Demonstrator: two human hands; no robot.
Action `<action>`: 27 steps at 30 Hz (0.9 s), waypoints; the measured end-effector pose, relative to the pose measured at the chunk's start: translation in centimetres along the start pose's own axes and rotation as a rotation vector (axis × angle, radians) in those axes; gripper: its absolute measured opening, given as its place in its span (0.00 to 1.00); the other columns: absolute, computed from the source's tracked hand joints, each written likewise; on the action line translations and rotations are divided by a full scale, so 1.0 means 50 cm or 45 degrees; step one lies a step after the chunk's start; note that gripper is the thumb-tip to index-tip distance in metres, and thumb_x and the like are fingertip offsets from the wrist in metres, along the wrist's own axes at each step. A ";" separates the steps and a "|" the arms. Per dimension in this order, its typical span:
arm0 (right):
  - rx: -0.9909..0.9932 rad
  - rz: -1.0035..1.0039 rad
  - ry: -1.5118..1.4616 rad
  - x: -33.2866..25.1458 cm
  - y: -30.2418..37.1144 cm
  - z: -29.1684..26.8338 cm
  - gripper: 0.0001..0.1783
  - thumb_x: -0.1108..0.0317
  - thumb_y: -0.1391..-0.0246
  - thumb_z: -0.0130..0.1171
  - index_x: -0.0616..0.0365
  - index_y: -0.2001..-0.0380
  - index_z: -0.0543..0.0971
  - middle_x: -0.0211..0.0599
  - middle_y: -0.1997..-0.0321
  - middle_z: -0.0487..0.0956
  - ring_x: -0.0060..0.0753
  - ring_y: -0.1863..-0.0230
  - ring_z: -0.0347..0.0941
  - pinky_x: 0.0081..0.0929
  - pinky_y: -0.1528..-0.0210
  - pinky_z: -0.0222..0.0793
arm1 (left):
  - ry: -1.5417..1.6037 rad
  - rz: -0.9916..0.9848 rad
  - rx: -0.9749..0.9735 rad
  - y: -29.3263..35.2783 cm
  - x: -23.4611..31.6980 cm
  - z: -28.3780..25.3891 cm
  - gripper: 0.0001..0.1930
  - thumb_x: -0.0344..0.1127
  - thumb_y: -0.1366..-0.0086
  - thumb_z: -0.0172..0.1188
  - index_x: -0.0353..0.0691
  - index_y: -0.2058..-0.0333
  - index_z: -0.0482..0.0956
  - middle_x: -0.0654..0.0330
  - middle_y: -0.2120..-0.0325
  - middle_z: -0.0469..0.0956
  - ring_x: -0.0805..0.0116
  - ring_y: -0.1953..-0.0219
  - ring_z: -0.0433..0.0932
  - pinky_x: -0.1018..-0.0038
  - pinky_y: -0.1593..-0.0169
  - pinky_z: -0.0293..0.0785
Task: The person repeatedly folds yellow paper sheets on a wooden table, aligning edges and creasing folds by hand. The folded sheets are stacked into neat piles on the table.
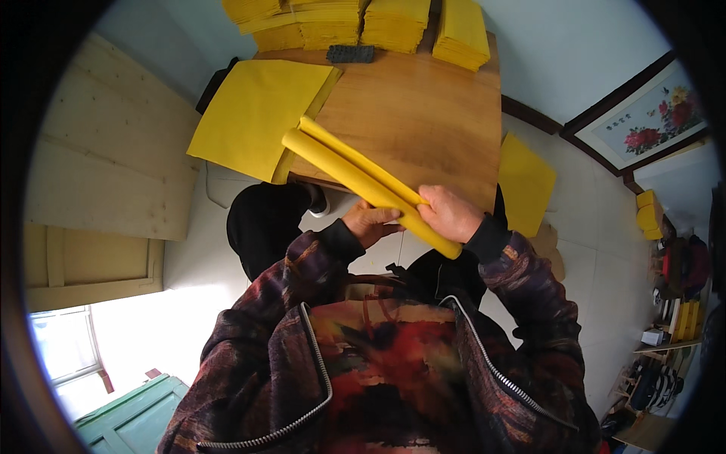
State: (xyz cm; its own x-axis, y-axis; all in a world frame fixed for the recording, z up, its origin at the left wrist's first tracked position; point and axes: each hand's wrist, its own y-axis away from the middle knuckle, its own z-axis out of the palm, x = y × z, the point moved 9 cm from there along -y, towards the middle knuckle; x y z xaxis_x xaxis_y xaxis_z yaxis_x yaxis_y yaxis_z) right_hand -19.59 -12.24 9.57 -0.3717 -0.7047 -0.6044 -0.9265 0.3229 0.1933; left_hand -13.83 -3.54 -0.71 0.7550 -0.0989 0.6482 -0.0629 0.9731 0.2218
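A long yellow paper roll (352, 175), curled inward from both sides, slants over the near edge of the wooden table (408, 106). My left hand (370, 224) is closed around its lower half, the thumb lying across the top. Closer to the roll's lower right end, my right hand (451, 213) grips its far side; some of those fingertips are hidden. Flat yellow sheets (257, 110) lie to the left, partly past the table's edge, and the roll's upper end is beside their right margin.
Several stacks of yellow paper (393, 26) line the table's far side, with a dark grey block (350, 54) before them. Another yellow sheet (527, 181) is right of the table. Wooden panels (106, 136) stand at left; a cluttered shelf (669, 348) is at right.
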 end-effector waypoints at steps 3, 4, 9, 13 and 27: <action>0.066 0.077 0.312 0.029 -0.034 -0.062 0.07 0.71 0.48 0.50 0.64 0.74 0.74 0.57 0.68 0.78 0.59 0.63 0.75 0.47 0.62 0.70 | 0.158 0.059 0.080 -0.055 0.020 0.002 0.22 0.39 0.37 0.61 0.43 0.45 0.69 0.59 0.48 0.73 0.62 0.45 0.71 0.59 0.41 0.66; 0.116 0.059 0.380 0.038 -0.051 -0.089 0.07 0.71 0.48 0.50 0.64 0.74 0.75 0.57 0.68 0.78 0.59 0.63 0.75 0.47 0.62 0.70 | 0.193 0.053 0.136 -0.067 0.023 -0.002 0.23 0.40 0.37 0.60 0.43 0.45 0.68 0.59 0.47 0.72 0.62 0.45 0.71 0.60 0.41 0.66; 0.085 0.031 0.742 0.116 -0.171 -0.161 0.09 0.72 0.48 0.49 0.59 0.68 0.79 0.51 0.65 0.80 0.54 0.60 0.77 0.45 0.60 0.72 | -0.066 -0.197 0.275 -0.042 -0.017 -0.017 0.20 0.41 0.34 0.56 0.42 0.46 0.67 0.56 0.49 0.74 0.62 0.48 0.74 0.64 0.48 0.71; -0.019 0.125 0.787 0.196 -0.260 -0.171 0.10 0.74 0.48 0.50 0.58 0.64 0.79 0.50 0.60 0.79 0.52 0.56 0.76 0.43 0.56 0.72 | -0.408 -0.210 0.061 0.010 -0.034 0.016 0.17 0.38 0.34 0.57 0.38 0.50 0.70 0.56 0.55 0.77 0.66 0.58 0.79 0.72 0.56 0.76; 0.113 0.133 0.965 0.311 -0.423 -0.215 0.12 0.73 0.47 0.48 0.64 0.64 0.80 0.55 0.57 0.79 0.55 0.57 0.77 0.45 0.57 0.73 | -2.401 0.865 0.214 0.028 0.130 0.122 0.24 0.36 0.51 0.68 0.44 0.53 0.75 0.56 0.51 0.70 0.53 0.47 0.69 0.56 0.47 0.65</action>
State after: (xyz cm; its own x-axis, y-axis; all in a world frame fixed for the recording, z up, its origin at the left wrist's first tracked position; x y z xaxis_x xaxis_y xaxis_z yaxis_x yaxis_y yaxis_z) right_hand -6.43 -36.82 4.40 -0.4254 -0.8978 0.1143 -0.8881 0.4384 0.1379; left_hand -12.99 -4.11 8.24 -0.9065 0.0447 0.4199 -0.1217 0.9245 -0.3612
